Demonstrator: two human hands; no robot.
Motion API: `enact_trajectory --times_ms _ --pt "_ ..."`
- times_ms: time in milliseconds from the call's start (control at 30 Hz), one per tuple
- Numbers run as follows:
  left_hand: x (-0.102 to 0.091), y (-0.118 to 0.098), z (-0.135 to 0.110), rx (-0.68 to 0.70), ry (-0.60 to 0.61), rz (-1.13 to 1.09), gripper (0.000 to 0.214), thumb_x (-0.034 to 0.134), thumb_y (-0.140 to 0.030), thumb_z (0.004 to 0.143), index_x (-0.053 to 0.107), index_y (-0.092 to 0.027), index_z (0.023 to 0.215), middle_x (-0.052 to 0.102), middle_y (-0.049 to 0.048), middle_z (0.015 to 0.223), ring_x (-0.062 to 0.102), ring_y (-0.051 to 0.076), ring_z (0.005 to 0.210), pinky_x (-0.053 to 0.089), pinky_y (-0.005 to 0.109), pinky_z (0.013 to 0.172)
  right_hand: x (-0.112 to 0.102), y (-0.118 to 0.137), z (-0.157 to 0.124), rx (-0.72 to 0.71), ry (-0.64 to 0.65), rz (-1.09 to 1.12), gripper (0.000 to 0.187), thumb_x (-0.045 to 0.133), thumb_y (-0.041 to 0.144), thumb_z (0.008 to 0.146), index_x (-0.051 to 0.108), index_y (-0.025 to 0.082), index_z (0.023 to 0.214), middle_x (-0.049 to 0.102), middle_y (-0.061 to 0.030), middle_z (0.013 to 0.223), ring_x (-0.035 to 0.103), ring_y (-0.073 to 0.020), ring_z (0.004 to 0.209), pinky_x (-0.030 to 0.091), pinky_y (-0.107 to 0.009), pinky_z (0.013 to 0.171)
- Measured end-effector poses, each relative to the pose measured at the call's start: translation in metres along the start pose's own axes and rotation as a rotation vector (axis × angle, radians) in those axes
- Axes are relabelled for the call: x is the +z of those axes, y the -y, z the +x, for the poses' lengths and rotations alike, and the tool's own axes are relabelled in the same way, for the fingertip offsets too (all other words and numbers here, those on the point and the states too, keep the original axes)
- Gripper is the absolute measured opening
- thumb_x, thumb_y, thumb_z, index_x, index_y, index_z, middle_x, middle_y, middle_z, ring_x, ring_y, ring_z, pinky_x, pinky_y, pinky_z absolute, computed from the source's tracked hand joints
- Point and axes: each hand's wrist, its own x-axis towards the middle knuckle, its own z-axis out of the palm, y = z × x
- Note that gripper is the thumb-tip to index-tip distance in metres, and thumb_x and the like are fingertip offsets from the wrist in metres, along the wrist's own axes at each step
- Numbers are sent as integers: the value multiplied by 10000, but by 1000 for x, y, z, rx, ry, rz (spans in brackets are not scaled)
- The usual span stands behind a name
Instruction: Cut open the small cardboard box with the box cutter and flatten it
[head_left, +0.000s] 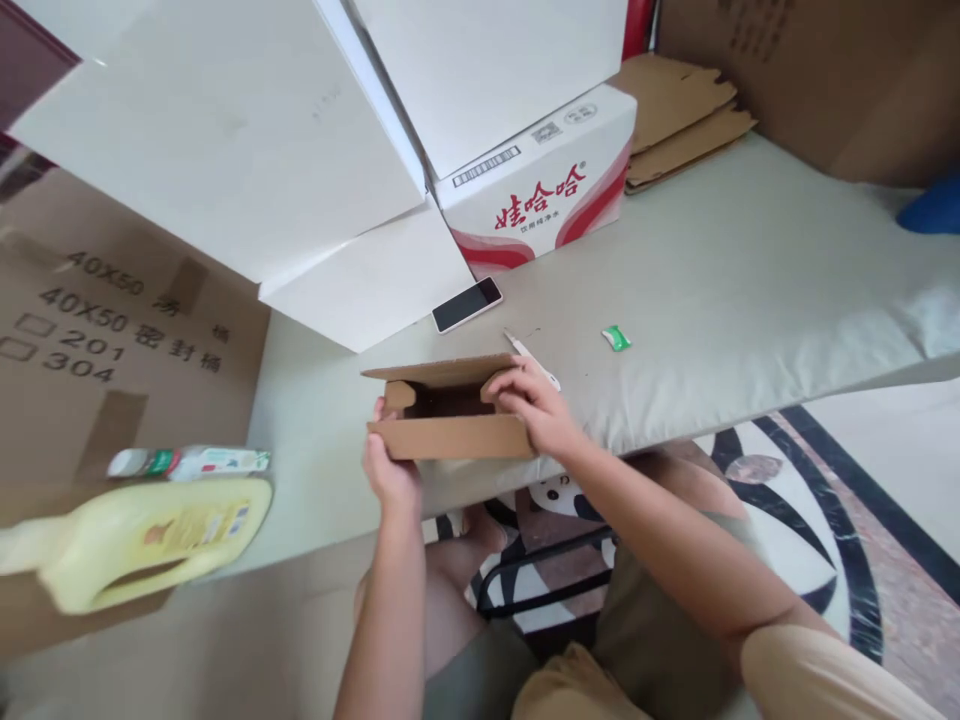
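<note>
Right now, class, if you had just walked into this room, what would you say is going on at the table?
A seated person holds a small brown cardboard box at the near edge of a grey table. The left hand grips its left end; the right hand rests over its right side. The box is open on top. A phone and a green packet lie beyond it.

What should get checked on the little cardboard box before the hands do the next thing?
1. Left hand grips the small cardboard box at its left end: ok.
2. Right hand presses the box's right side: ok.
3. Box rests on the table edge: ok.
4. Top flap open, not tucked: ok.
5. Inside of box empty: cannot tell, it is dark.
6. Phone and green packet lie clear of the box: ok.
</note>
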Motion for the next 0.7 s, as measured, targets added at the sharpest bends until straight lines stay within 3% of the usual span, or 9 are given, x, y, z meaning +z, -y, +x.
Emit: enact_trajectory --times_ms 100,200,367,433,533,600,700 --pt "15 -7 -42 -15 -12 -7 495 643 -546 844 690 -206 1202 629 102 1384 522 269 1354 397 381 1138 -28 -4 0 111 -72 190 203 591 251 797 569 294 995 626 -14 1060 595 -218 1022 471 -439 988" --pt "25 -9 -71 49 -20 15 431 625 -529 877 702 -201 1146 576 103 1450 472 271 1402 360 370 1168 -45 -7 1 123 -96 314 379 631 276 780 477 351 1118 609 10 1188 605 -197 1050 512 -395 941" --pt "24 -7 -75 86 29 52 516 648 -526 866 597 -243 1294 500 103 1523 416 271 1449 339 394 1191 -53 -7 -2 110 -56 253 599 638 345 781 437 385 1344 594 1 1315 577 -229 1199 468 -440 1059" --pt "20 -5 -70 69 58 56 605 660 -552 845 535 -264 1362 478 112 1539 418 278 1448 361 408 1176 -52 -6 -5 106 -58 225 520 609 313 777 529 358 1289 604 5 1313 564 -240 1224 437 -453 1092" --pt "15 0 -66 65 81 59 681 672 -596 817 502 -269 1390 481 127 1531 424 291 1444 373 418 1167 -52 -6 -11 55 -95 176 259 570 253 771 653 302 1011 650 -3 1163 579 -249 1170 420 -461 1093" --pt "13 2 -65 56 81 49 703 688 -608 799 505 -270 1388 504 129 1508 437 294 1436 382 413 1160 -53 -7 -14 -3 -125 121 115 543 264 797 648 270 843 650 -23 1081 582 -257 1140 411 -465 1090" --pt "13 2 -66 45 83 46 683 695 -612 792 536 -269 1361 535 124 1476 462 290 1418 400 399 1148 -55 -8 -17 -73 -126 62 186 515 389 861 630 256 800 636 -53 1095 573 -281 1148 405 -477 1081"
